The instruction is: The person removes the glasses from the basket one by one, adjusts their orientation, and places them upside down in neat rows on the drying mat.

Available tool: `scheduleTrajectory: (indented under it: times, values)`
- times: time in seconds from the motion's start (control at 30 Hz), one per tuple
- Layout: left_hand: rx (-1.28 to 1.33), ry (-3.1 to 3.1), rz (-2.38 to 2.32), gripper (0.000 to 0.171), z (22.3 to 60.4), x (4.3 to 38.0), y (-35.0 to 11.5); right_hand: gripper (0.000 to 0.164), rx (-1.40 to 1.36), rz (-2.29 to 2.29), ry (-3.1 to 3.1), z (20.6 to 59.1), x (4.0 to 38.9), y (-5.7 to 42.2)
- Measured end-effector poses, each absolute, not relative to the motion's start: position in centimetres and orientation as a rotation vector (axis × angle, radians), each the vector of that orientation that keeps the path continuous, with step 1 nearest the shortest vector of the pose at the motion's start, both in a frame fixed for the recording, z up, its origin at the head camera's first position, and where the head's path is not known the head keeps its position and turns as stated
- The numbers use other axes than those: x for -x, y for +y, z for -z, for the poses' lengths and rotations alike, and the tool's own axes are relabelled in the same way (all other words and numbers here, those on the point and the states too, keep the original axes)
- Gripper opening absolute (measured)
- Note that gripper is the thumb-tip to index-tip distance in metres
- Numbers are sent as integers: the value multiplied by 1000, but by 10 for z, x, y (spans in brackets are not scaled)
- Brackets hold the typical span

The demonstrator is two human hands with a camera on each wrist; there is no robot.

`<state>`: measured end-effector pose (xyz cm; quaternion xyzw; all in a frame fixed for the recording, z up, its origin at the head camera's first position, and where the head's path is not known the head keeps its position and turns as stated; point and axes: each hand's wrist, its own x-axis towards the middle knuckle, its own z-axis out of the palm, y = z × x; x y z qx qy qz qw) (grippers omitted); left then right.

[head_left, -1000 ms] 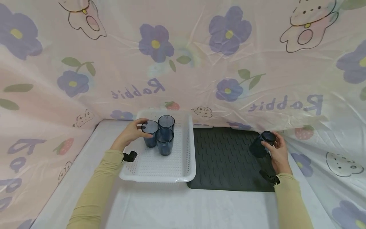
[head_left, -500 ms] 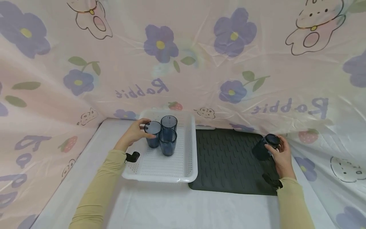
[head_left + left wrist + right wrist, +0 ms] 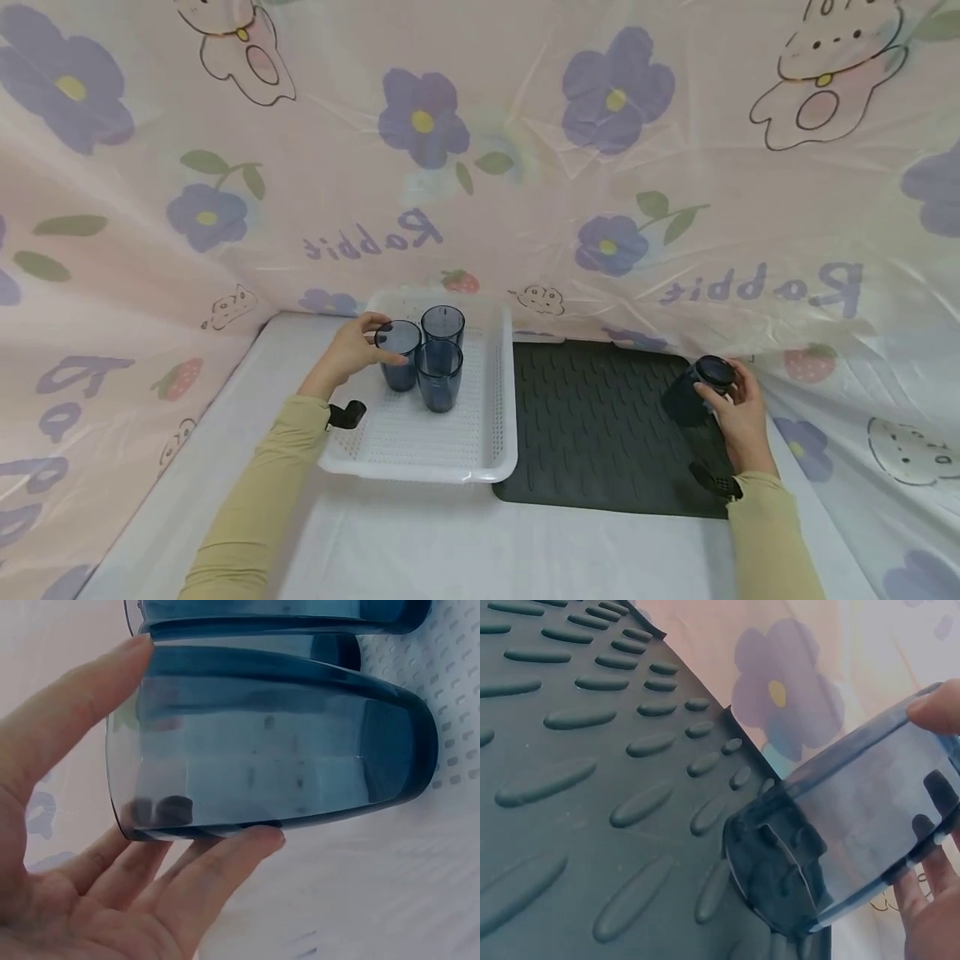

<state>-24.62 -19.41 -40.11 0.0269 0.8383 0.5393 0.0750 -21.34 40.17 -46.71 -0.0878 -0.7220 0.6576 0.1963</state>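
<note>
Three blue-tinted drinking glasses stand grouped in the white perforated basket (image 3: 420, 473). My left hand (image 3: 351, 354) grips the leftmost glass (image 3: 400, 371) near its rim, thumb on the near side and fingers round the far side. Close to its right are the front glass (image 3: 439, 385) and the back glass (image 3: 444, 323). At the far right, my right hand (image 3: 742, 421) holds another blue glass (image 3: 681, 402), tilted, by its upper part. In the right wrist view, the base of this tilted glass (image 3: 870, 817) is at the mat's edge; contact is hard to tell.
A dark ridged drying mat (image 3: 592, 433) lies right of the basket on a white-covered table (image 3: 480, 546). A printed plastic curtain (image 3: 510, 192) hangs close behind the basket and mat and along both sides.
The head view has shifted a little. Against the other two glasses, the one in my left hand has edged slightly left. My right hand keeps its glass tilted, nearly still.
</note>
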Motion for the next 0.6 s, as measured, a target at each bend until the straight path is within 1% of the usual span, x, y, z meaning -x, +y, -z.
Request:
scheduleTrajectory:
  times: [0.4,0.6]
  values:
    - [-25,2511,-1662,89,397,244,-194,67,239,-1916,-1976,463,216,399]
    - [-25,2534,-1662,86,400,243,-193,66,245,-1933,-1960,467,214,400]
